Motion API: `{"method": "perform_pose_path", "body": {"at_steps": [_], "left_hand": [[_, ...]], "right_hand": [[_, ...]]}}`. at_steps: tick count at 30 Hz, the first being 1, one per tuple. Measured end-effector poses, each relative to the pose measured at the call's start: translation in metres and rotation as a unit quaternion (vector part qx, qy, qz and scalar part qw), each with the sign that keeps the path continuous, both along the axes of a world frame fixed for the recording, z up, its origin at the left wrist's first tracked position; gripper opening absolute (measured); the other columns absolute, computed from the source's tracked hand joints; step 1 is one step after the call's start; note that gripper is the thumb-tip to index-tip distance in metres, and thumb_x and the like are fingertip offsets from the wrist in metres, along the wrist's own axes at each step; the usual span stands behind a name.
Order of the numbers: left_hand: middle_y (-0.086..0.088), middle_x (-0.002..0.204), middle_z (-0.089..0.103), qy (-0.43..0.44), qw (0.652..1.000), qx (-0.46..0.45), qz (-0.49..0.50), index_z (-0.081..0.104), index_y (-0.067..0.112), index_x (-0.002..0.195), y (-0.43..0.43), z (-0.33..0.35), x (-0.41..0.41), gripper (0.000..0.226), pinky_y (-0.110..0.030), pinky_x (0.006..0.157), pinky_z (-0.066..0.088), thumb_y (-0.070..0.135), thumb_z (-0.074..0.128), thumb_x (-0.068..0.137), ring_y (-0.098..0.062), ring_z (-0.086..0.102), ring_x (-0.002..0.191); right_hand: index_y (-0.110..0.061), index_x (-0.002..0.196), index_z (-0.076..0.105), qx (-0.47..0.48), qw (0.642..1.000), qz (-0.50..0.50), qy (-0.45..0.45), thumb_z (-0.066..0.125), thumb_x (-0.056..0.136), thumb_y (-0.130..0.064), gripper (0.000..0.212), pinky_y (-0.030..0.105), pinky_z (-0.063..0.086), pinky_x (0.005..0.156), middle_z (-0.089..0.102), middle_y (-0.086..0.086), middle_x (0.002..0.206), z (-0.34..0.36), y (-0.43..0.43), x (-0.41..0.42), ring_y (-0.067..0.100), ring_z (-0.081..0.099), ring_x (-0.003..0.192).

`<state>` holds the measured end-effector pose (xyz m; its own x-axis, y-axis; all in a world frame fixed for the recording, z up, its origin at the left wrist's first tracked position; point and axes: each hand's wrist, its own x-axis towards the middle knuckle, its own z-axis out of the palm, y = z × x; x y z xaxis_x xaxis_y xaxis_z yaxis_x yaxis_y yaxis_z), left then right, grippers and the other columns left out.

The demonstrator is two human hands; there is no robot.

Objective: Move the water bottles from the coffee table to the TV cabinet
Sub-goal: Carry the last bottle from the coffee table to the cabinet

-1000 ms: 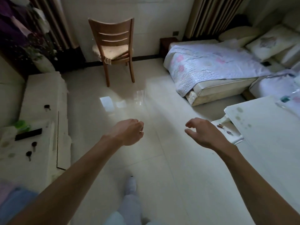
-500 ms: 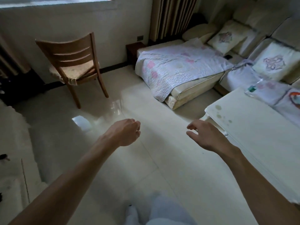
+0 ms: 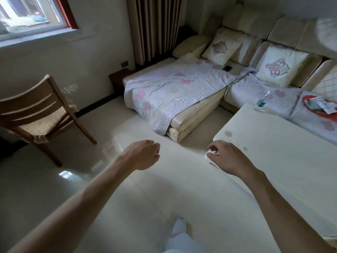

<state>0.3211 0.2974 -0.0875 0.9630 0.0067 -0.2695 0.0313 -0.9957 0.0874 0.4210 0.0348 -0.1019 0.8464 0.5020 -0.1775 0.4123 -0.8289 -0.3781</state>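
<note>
A clear water bottle (image 3: 262,103) with a blue-green label stands at the far corner of the white coffee table (image 3: 284,150) on the right. My left hand (image 3: 144,154) is a loose fist over the floor and holds nothing. Just over the near left corner of the table, my right hand (image 3: 228,157) hangs with its fingers curled and apart, empty. The bottle is well beyond both hands. The TV cabinet is out of view.
A wooden chair (image 3: 36,117) stands at the left. A sofa (image 3: 182,99) with a floral quilt and cushions runs along the back and right, behind the table. Pale tiled floor (image 3: 127,207) lies between chair and table. My foot (image 3: 179,227) shows below.
The view has swung to the right: the TV cabinet at the left has left the frame and the coffee table with the bottle has come into fuller view. Both hands stay held out, empty.
</note>
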Motion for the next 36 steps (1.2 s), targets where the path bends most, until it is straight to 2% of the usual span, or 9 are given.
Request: {"method": "perform_pose_path", "body": {"at_steps": [8,11,18,20,22,24,29,32,36], "left_hand": [[-0.005,0.109,0.065,-0.035,0.998,0.001,-0.057,0.06,0.012,0.109,-0.012,0.014,0.166,0.029,-0.039,0.081,0.052,0.032,0.044,0.095,-0.027,0.063,0.1],[-0.004,0.105,0.066,-0.024,0.997,-0.008,-0.078,0.06,0.013,0.104,-0.011,0.007,0.21,0.025,-0.037,0.077,0.053,0.03,0.045,0.094,-0.027,0.064,0.096],[-0.003,0.103,0.064,-0.017,0.993,-0.02,-0.113,0.059,0.014,0.105,0.027,-0.018,0.315,0.027,-0.038,0.078,0.053,0.034,0.045,0.094,-0.027,0.063,0.096],[-0.003,0.107,0.064,-0.024,0.992,-0.028,-0.122,0.059,0.014,0.108,0.041,-0.022,0.353,0.028,-0.039,0.079,0.053,0.034,0.045,0.095,-0.026,0.063,0.099],[-0.003,0.111,0.064,-0.027,0.99,-0.046,-0.128,0.058,0.014,0.113,0.056,-0.022,0.395,0.028,-0.038,0.081,0.053,0.033,0.045,0.096,-0.025,0.062,0.101],[-0.003,0.115,0.064,-0.041,0.987,-0.065,-0.138,0.057,0.016,0.118,0.072,-0.018,0.438,0.029,-0.035,0.081,0.052,0.033,0.047,0.096,-0.024,0.062,0.103],[-0.003,0.119,0.063,-0.046,0.978,-0.111,-0.172,0.058,0.015,0.12,0.1,-0.008,0.527,0.03,-0.035,0.083,0.052,0.03,0.048,0.096,-0.025,0.063,0.103],[-0.005,0.114,0.064,-0.043,0.97,-0.13,-0.199,0.06,0.015,0.116,0.1,-0.01,0.569,0.028,-0.04,0.082,0.054,0.03,0.048,0.096,-0.026,0.064,0.098],[-0.006,0.109,0.066,-0.026,0.96,-0.135,-0.242,0.062,0.012,0.113,0.085,-0.017,0.614,0.026,-0.039,0.078,0.055,0.026,0.048,0.096,-0.025,0.066,0.092]], "right_hand": [[-0.019,0.112,0.06,-0.01,0.999,-0.02,-0.025,0.053,0.092,-0.035,0.026,0.035,0.049,0.088,0.061,-0.005,0.114,0.03,-0.012,0.13,0.016,0.06,0.102],[-0.023,0.11,0.06,-0.019,0.999,-0.037,-0.005,0.052,0.093,-0.037,0.024,0.029,0.051,0.08,0.06,-0.007,0.113,0.025,-0.01,0.166,0.014,0.066,0.089],[-0.023,0.11,0.059,-0.039,0.997,-0.066,0.029,0.052,0.093,-0.037,0.023,0.022,0.049,0.071,0.058,-0.009,0.114,0.0,0.022,0.251,0.013,0.066,0.089],[-0.022,0.114,0.058,-0.04,0.996,-0.07,0.025,0.053,0.093,-0.038,0.026,0.028,0.051,0.078,0.058,-0.008,0.118,-0.007,0.038,0.282,0.014,0.063,0.098],[-0.021,0.12,0.056,-0.057,0.996,-0.07,0.018,0.053,0.093,-0.038,0.031,0.034,0.048,0.09,0.056,-0.007,0.123,-0.008,0.056,0.313,0.015,0.057,0.11],[-0.02,0.123,0.054,-0.068,0.995,-0.075,0.015,0.052,0.094,-0.036,0.033,0.037,0.045,0.095,0.054,-0.005,0.125,-0.006,0.07,0.347,0.016,0.053,0.116],[-0.021,0.123,0.053,-0.09,0.988,-0.121,0.015,0.051,0.095,-0.037,0.032,0.036,0.044,0.095,0.053,-0.005,0.125,0.012,0.093,0.425,0.015,0.052,0.117],[-0.02,0.121,0.054,-0.076,0.987,-0.145,0.005,0.052,0.095,-0.036,0.031,0.034,0.044,0.095,0.055,-0.006,0.126,0.012,0.101,0.456,0.014,0.052,0.117],[-0.019,0.124,0.054,-0.077,0.983,-0.164,0.029,0.051,0.096,-0.036,0.033,0.03,0.042,0.094,0.053,-0.006,0.128,0.001,0.097,0.482,0.012,0.051,0.119]]}}
